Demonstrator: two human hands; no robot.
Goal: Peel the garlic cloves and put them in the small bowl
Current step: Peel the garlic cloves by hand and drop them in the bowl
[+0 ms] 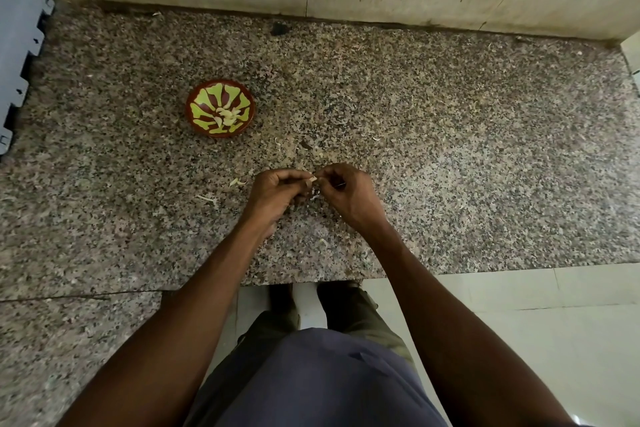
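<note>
While both hands pinch the garlic clove [312,179] between them, left hand [277,189] and right hand [346,192] meet fingertip to fingertip; the small bowl [220,108] lies far-left of the grip, nearer the left hand.

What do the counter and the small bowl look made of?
Speckled grey-brown counter: looks like polished granite, from the mottled grain and faint sheen. Small red-brown bowl with yellow-green pattern: glossy, probably glazed ceramic or melamine; the picture cannot settle which.
</note>
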